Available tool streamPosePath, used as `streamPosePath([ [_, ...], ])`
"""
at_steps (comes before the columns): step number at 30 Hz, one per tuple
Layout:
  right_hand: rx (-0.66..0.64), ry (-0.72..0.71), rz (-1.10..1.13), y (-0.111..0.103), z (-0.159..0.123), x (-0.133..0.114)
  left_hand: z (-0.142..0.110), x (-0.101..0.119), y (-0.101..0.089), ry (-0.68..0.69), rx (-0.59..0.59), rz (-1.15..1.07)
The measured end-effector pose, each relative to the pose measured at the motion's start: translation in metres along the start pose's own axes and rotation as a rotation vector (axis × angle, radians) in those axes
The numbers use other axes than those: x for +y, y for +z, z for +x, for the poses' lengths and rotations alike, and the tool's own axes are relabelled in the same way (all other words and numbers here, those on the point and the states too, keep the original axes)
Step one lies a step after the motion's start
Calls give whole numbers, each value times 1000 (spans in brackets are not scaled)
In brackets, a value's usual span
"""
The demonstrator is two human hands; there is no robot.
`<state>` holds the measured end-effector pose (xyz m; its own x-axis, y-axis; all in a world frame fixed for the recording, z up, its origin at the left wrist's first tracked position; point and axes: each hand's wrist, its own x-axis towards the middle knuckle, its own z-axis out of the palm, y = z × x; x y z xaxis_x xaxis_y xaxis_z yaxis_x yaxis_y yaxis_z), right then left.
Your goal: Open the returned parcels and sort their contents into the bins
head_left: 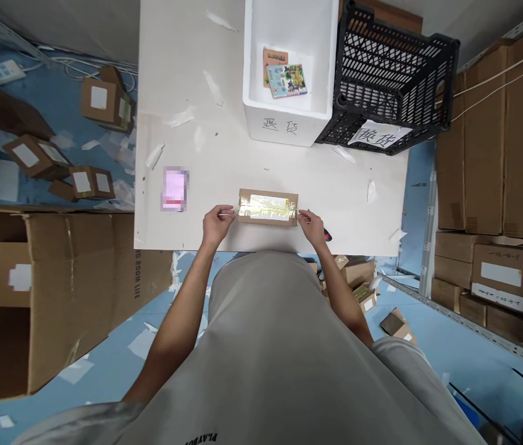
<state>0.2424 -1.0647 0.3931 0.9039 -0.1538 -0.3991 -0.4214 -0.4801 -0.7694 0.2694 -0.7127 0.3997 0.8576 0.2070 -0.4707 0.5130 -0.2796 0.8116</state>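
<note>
A small brown cardboard parcel (267, 207) with a shiny taped label on top lies near the front edge of the white table (224, 167). My left hand (217, 224) grips its left end with curled fingers. My right hand (311, 225) pinches its right end. A dark red-tipped object (326, 235) peeks out just beyond my right hand.
A white foam box (289, 117) holding two colourful booklets (284, 75) stands at the back, a black plastic crate (395, 68) beside it. A blurred pink item (175, 188) lies on the left. Paper scraps litter table and floor. Cardboard boxes (488, 154) line both sides.
</note>
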Motion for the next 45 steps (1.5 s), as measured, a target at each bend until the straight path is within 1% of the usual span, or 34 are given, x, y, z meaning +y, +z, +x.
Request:
streamPosePath([
  [3,4,7,10,6,-9,6,-9,-7,-4,-41,5,-2],
  [5,-4,13,10,10,-13,10,-15,-6,-3,-34,-13,-19],
  [8,-10,7,10,12,-13,16,-24,3,5,60,-45,-27],
  [11,20,5,22,2,-9,26,-38,22,17,198,-87,-26],
  [14,91,64,41,-14,-5,38,-58,44,31,302,-208,-40],
  [17,147,136,24,-28,-5,48,-79,64,45,342,-372,-97],
  [19,161,154,5,-33,-5,51,-88,74,52,360,-456,-121],
  [21,169,161,-4,-34,-6,51,-91,80,54,378,-502,-119],
  [23,171,164,-9,-34,-6,49,-89,80,52,390,-503,-115],
  [25,167,158,-4,-31,-7,43,-81,73,46,390,-449,-99],
  [28,134,109,22,-22,-9,28,-68,54,35,378,-300,-18],
  [31,70,47,-5,-11,-12,5,-56,27,25,366,-175,108],
  [33,34,35,-102,-4,-16,-15,-51,11,20,351,-133,215],
  [36,-12,21,-349,5,-26,-47,-48,-6,14,378,-100,354],
  [38,-44,-28,-482,11,-36,-69,-45,-14,8,395,-60,405],
  [39,-60,-73,-514,16,-42,-81,-44,-17,4,382,-31,421],
  [42,-118,-251,-527,36,-59,-116,-35,-27,-12,267,48,441],
  [45,-199,-397,-583,61,-72,-148,-26,-34,-29,125,74,413],
])
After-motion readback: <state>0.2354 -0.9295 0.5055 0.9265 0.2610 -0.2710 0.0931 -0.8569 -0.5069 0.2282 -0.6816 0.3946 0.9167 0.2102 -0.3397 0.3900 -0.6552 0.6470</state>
